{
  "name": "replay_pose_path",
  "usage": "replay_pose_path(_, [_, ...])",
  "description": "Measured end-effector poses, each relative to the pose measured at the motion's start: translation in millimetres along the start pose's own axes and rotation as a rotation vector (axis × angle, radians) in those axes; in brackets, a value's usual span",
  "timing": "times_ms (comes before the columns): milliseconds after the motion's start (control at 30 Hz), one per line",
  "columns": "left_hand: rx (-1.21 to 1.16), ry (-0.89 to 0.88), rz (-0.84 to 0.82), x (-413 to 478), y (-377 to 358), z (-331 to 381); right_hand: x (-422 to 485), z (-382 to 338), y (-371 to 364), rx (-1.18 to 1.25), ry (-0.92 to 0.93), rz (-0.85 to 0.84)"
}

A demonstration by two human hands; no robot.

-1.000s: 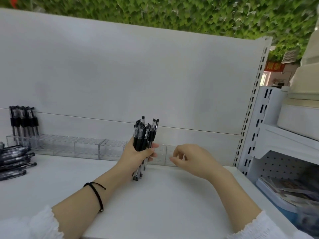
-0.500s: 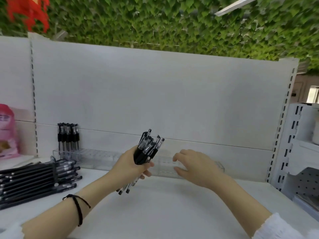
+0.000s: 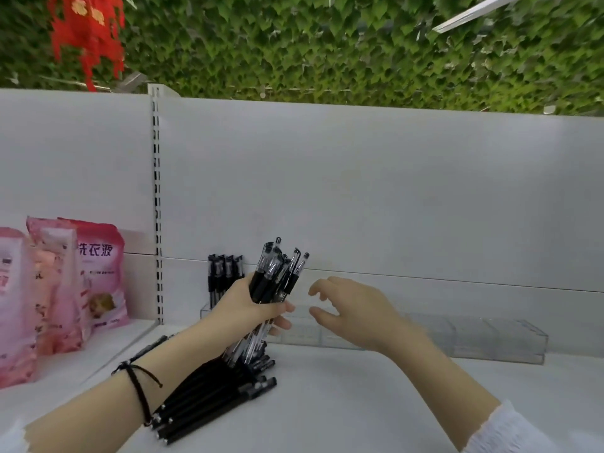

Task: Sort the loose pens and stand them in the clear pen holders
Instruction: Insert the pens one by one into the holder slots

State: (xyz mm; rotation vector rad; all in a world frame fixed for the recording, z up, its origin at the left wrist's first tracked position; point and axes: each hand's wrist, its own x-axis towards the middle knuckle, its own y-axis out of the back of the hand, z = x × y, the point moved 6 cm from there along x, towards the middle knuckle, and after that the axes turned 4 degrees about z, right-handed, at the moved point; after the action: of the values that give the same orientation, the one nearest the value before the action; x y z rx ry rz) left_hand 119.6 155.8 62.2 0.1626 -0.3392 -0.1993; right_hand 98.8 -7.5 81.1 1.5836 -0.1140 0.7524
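My left hand (image 3: 248,308) grips a bundle of black-capped pens (image 3: 277,273), caps up and tilted right, above the white shelf. My right hand (image 3: 356,308) hovers just right of the bundle with loosely curled fingers, holding nothing and not touching the pens. A row of clear pen holders (image 3: 474,341) runs along the back wall behind both hands. Several pens (image 3: 225,273) stand in its left end. A pile of loose black pens (image 3: 212,393) lies on the shelf under my left forearm.
Pink bags (image 3: 81,279) stand on the neighbouring shelf section at left, past a slotted upright (image 3: 157,207). The white back panel (image 3: 359,191) rises behind the holders. Green leaf decoration (image 3: 327,44) and a red ornament (image 3: 88,34) hang above.
The view has swung left, bringing the pink bags into sight. My left hand still holds the bundle, now over the loose pile. My right hand stays close beside it, fingers slightly more spread.
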Motion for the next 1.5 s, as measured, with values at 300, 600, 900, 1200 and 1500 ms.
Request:
replay_pose_path(300, [-0.185,0.028,-0.074,23,40,-22,50,-39,-28,0.610,-0.240,0.083])
replay_pose_path(600, [-0.324,0.012,0.001,43,54,-38,86,-41,-45,1.085,-0.417,0.126])
replay_pose_path(900, [-0.326,0.013,0.218,48,80,-58,100,-30,-41,1.139,-0.461,0.298])
replay_pose_path(1200, [-0.541,0.103,0.357,47,101,-74,106,-23,-59,0.868,-0.451,0.396])
replay_pose_path(1500, [-0.641,0.080,0.356,47,100,-67,114,-28,-70,0.750,-0.378,0.346])
